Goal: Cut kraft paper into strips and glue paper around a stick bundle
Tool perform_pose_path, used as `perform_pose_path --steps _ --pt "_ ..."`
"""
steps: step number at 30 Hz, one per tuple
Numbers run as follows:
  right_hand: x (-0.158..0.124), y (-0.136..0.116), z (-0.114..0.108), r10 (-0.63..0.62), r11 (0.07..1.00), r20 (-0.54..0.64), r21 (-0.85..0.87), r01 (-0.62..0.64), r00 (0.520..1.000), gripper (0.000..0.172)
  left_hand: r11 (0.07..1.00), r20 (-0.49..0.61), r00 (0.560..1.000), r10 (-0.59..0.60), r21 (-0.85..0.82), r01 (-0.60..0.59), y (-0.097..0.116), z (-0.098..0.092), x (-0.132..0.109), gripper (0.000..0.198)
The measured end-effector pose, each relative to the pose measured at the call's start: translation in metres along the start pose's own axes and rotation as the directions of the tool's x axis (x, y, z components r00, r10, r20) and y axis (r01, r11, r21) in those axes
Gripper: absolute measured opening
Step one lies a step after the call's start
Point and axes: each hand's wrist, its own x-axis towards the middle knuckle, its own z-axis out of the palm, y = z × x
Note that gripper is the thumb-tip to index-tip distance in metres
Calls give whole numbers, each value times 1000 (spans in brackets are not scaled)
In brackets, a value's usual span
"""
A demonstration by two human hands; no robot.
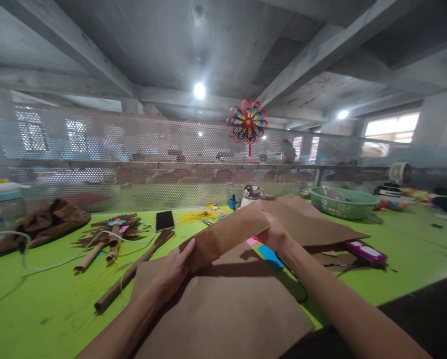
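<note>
A folded strip of brown paper (226, 237) is held up at a slant between my two hands. My left hand (176, 269) grips its lower left end, thumb on top. My right hand (275, 233) is closed on its upper right end, the fingers partly hidden behind the paper. Beneath the strip lies a large brown paper sheet (226, 314) on the green table (47, 309). Blue paper (271, 257) sits below my right hand. A long rolled paper tube (122, 284) lies left of my left hand.
Further left are short paper tubes (89, 258), a white cable, a black phone (165, 221) and brown cloth (55, 222). More brown paper (309, 219), a purple box (367, 252) and a green basket (343, 203) lie right. A perforated screen (152, 174) stands behind.
</note>
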Motion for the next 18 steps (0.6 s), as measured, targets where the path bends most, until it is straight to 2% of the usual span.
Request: perform_pose_path --steps 3,6,11,15,18 --pt "-14 -5 -2 55 992 29 114 -58 998 48 1000 6 1000 -7 28 6 -1 -1 -1 59" --pt "-25 -8 4 45 977 55 208 -56 997 48 992 12 998 -54 116 53 -1 -6 -4 55" --pt "-29 -2 11 -52 993 13 104 50 999 36 980 52 998 -37 199 26 0 -7 -3 59" --pt "-28 4 11 -69 996 -88 52 74 994 36 962 60 996 -62 268 44 5 -11 -5 56" --pt "-28 5 10 -67 996 -111 44 72 992 38 973 41 998 -57 227 47 7 -14 -7 54"
